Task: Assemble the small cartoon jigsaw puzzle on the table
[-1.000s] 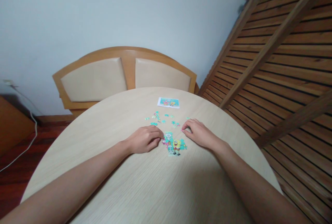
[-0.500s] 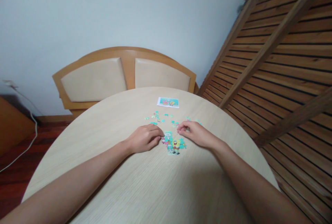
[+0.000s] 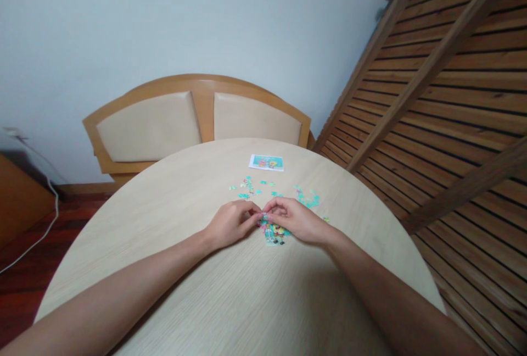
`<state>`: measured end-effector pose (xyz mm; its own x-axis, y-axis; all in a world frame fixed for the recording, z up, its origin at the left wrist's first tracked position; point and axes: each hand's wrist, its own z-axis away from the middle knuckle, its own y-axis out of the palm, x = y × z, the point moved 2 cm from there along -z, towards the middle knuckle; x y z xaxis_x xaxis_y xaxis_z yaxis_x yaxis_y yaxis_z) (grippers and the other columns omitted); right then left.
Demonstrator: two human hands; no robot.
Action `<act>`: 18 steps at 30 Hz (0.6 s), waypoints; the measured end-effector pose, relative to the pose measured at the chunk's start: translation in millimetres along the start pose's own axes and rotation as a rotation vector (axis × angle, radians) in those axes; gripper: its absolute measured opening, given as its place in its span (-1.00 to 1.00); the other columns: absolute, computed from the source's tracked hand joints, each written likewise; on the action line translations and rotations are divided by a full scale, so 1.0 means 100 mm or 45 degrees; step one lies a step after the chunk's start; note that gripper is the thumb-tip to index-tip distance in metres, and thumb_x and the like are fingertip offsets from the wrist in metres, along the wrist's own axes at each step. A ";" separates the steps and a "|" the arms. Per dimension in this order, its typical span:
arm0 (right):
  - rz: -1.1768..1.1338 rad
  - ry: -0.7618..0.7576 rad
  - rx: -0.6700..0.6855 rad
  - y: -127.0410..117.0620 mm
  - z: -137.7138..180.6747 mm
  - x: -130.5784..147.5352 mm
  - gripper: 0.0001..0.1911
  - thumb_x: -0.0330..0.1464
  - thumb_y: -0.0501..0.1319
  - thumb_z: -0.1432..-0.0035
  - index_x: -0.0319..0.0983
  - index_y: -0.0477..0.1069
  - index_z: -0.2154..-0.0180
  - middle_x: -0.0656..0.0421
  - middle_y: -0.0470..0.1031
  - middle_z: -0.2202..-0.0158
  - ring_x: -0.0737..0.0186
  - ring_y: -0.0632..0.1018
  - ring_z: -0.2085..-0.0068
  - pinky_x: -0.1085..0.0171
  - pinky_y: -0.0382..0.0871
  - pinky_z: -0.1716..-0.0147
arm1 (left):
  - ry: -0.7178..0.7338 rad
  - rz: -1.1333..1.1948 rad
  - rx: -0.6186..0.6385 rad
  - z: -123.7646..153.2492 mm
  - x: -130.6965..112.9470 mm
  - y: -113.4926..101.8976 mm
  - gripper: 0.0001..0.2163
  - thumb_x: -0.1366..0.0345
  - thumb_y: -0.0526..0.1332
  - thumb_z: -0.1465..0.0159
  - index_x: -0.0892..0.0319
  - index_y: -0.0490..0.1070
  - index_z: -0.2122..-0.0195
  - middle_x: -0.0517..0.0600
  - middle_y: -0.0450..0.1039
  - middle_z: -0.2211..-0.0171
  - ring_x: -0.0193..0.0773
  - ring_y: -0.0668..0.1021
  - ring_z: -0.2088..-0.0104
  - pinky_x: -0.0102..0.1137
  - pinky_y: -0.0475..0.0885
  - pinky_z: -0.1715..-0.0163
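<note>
A small, partly joined cartoon jigsaw (image 3: 275,233) lies on the round pale wooden table (image 3: 247,301). My left hand (image 3: 230,223) rests beside its left edge, fingers curled, fingertips touching the puzzle's top. My right hand (image 3: 293,218) lies over the puzzle's upper right part, fingers pinched together against the left hand's fingertips. What they pinch is too small to make out. Loose turquoise pieces (image 3: 308,199) lie just beyond my right hand, and more loose pieces (image 3: 249,187) lie beyond my left hand.
A printed reference picture (image 3: 266,162) lies near the table's far edge. A padded wooden bench back (image 3: 193,120) stands behind the table against the pale wall. A slatted wooden frame (image 3: 444,87) leans at the right. A cable (image 3: 49,202) runs over the red floor at the left.
My right hand has slid left over the puzzle until its fingertips meet those of the left hand, uncovering loose pieces at the right. The left hand has barely moved.
</note>
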<state>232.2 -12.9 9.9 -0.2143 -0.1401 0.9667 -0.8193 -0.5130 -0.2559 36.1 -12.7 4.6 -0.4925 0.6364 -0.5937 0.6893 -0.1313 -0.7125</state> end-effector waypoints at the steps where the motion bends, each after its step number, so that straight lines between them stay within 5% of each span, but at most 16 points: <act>1: -0.009 -0.008 -0.003 0.01 0.00 0.01 -0.62 -0.09 0.33 -0.15 -0.26 0.43 0.19 0.21 0.47 0.40 0.30 0.47 0.37 0.31 0.31 0.38 | -0.032 0.056 -0.006 0.00 0.01 0.00 -0.78 0.19 0.17 -0.39 0.17 0.55 0.24 -0.01 0.60 0.33 -0.26 0.57 0.34 -0.41 0.43 0.31; 18: 0.187 -0.144 -0.115 0.03 0.00 0.01 -0.77 -0.34 0.29 -0.17 -0.19 0.31 0.15 0.22 0.49 0.33 0.27 0.50 0.30 0.30 0.35 0.33 | -0.210 0.564 -0.013 -0.02 0.10 0.08 -0.73 0.11 0.29 -0.28 0.27 0.51 0.27 0.04 0.58 0.38 -0.31 0.54 0.42 -0.45 0.42 0.41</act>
<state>229.1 -14.3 10.0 -0.2783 -0.3044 0.9110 -0.8290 -0.4029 -0.3879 38.0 -5.8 -5.6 -0.2269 0.3913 -0.8919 0.8568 -0.3552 -0.3738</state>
